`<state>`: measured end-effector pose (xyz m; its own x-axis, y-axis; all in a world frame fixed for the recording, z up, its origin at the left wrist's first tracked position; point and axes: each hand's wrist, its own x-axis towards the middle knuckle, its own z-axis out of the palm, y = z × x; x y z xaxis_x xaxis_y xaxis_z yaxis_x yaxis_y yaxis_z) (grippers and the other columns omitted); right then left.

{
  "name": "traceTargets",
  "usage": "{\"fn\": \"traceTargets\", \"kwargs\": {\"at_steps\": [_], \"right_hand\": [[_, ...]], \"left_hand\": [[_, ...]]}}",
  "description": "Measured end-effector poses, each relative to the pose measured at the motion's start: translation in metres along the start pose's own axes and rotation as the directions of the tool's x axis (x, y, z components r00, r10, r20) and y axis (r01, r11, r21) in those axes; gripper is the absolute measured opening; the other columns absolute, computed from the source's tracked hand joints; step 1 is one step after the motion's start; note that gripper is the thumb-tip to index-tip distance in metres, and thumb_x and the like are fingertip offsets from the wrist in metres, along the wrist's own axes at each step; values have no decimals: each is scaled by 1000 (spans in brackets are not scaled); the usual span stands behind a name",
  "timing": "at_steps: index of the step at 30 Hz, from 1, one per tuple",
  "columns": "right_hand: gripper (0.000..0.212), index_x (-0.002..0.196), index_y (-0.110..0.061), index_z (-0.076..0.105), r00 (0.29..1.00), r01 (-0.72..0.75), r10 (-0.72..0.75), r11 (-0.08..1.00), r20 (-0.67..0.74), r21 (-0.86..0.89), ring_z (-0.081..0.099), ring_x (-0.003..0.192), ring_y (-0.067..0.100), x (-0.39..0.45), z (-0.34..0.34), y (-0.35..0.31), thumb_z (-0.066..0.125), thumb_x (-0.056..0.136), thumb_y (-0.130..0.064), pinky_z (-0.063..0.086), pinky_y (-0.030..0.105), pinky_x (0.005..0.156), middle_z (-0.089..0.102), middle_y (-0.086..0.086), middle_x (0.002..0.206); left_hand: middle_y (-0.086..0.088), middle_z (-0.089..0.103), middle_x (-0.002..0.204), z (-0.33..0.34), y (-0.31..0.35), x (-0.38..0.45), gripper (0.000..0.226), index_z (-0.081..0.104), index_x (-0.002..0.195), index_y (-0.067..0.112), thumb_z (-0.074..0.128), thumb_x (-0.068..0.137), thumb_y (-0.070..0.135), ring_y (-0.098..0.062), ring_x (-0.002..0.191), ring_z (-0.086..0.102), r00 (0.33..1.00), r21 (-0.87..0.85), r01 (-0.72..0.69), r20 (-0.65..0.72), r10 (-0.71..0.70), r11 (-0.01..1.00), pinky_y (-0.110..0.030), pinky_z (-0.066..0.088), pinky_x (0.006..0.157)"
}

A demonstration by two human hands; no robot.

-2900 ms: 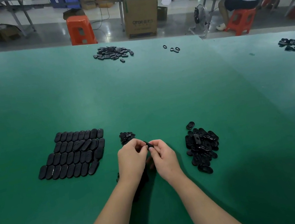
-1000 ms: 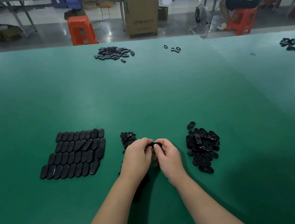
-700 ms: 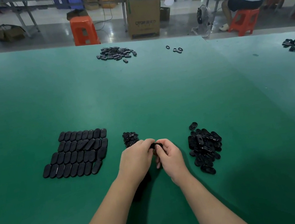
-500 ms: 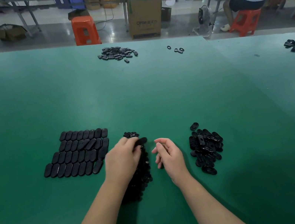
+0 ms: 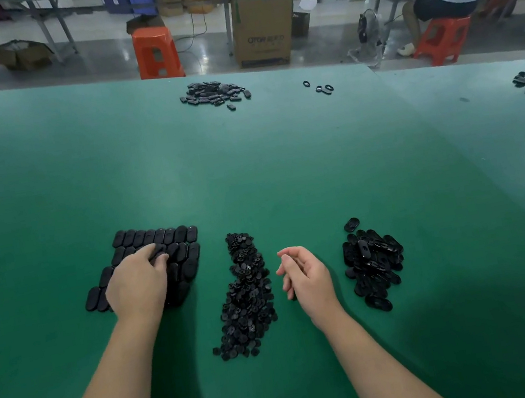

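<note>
- A head-worn camera looks down at two bare forearms stretched over a green tabletop [image 5: 266, 170].
- The left hand [image 5: 138, 287] reaches over tidy rows [image 5: 170, 236] of black ovals, left of centre. Its grip is pinched, thumb against fingertips, on one oval [image 5: 159, 252] near the middle of the rows, apparently to lay it in line with the others.
- The rows lie edge to edge, probably so that finished ovals are easy to count and kept apart from loose stock.
- The right hand [image 5: 307, 276] hovers just above the tabletop, its grip apart, with fingers loosely curled and holding nothing. It hangs between two heaps, so either one is within easy reach for a next pick.
- A long heap of small parts [image 5: 247, 291] lies between the two hands.
- A heap of shells [image 5: 374, 260] lies just right of the right hand.
- Well beyond, near the tabletop's far edge, sits a far pile [image 5: 213, 92] of similar black pieces.
</note>
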<state>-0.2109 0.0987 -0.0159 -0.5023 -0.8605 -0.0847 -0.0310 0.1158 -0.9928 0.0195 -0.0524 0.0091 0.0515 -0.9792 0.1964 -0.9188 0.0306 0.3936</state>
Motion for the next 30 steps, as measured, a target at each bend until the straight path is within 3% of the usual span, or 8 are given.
{"fn": "traceTargets", "kwargs": {"at_steps": [4, 8, 12, 17, 22, 30], "right_hand": [[14, 103, -22, 66, 1000, -2, 1, 1000, -3, -20, 54, 59, 10, 0, 0, 0, 53, 104, -18, 49, 27, 52, 68, -7, 76], [14, 103, -22, 67, 1000, -4, 4, 1000, -2, -31, 55, 58, 9, 0, 0, 0, 54, 104, -18, 48, 25, 52, 68, -7, 75], [14, 102, -22, 67, 1000, -3, 3, 999, -8, -34, 54, 57, 9, -1, 1, 0, 54, 103, -17, 48, 25, 51, 67, -7, 74], [14, 100, -23, 67, 1000, -1, 0, 999, -9, -50, 54, 57, 9, -1, 2, 0, 54, 103, -18, 47, 26, 51, 67, -7, 74], [14, 100, -24, 67, 1000, -3, 2, 998, -8, -70, 55, 57, 8, -1, 2, 0, 54, 102, -18, 48, 26, 52, 68, -7, 74], [16, 97, -26, 67, 1000, -14, 13, 992, -8, -127, 55, 57, 7, -1, 3, 0, 54, 102, -17, 49, 27, 53, 68, -9, 73]], "left_hand": [[5, 61, 83, 1, 19, -11, 17, 76, 105, 24, 63, 95, 30, -20, 72, 57, 976, -123, -213, 9, 215, 969, -28, 38, 56], [10, 61, 84, 11, 42, -32, 18, 76, 106, 24, 60, 98, 26, -11, 69, 56, 910, -158, -371, 134, 393, 915, -25, 44, 55], [6, 64, 95, 25, 50, -49, 24, 74, 114, 25, 55, 101, 28, -16, 79, 61, 898, -165, -344, 229, 375, 924, -31, 54, 68], [13, 53, 90, 32, 54, -59, 21, 74, 112, 31, 58, 99, 34, -11, 73, 57, 919, -162, -279, 239, 312, 946, -24, 40, 55], [13, 54, 85, 35, 54, -59, 17, 75, 105, 32, 60, 98, 33, -10, 69, 56, 932, -185, -241, 229, 281, 953, -22, 35, 50], [12, 60, 88, 39, 57, -74, 13, 68, 95, 25, 55, 96, 26, -4, 65, 56, 977, -306, -115, 138, 163, 945, -27, 47, 56]]}}
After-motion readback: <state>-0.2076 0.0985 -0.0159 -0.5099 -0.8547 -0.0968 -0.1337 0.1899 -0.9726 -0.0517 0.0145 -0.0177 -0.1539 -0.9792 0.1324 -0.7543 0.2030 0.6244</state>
